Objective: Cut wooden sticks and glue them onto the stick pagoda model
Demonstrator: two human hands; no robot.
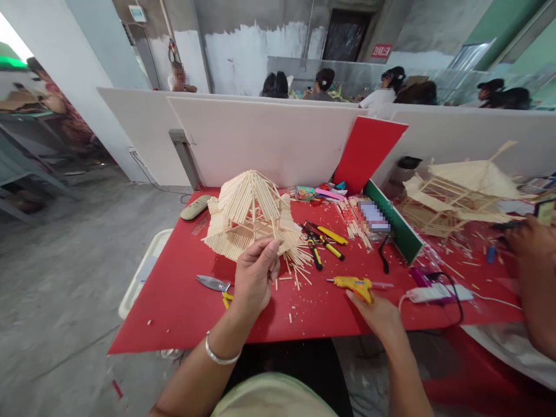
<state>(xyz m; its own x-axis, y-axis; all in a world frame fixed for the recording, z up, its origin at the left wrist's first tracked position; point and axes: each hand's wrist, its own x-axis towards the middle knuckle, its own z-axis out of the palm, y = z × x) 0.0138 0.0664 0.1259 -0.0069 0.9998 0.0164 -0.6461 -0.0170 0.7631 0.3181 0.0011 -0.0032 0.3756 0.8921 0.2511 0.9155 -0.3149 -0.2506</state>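
Observation:
My left hand [258, 269] is raised in front of the stick model, thumb and fingers pinched together. Whatever is in that pinch is too small to make out. At the right, my right hand [379, 314] is closed around the handle of a yellow glue gun [353, 283], whose nozzle points left over the table. Behind my left hand stands a model pavilion [243, 200] built of thin pale wooden sticks, with a peaked roof and a wide lower skirt. Loose sticks [299, 263] fan out at its right side. Scissors [212, 283] with yellow handles lie beside my left wrist, partly hidden.
Pliers [313, 246] and a yellow cutter [332, 235] lie on the red table [174, 313]. A phone [374, 216] rests near a green board [393, 223]. A white power strip [438, 294] trails cables at right. Another person's hand [532, 237] is near a second stick model [464, 188].

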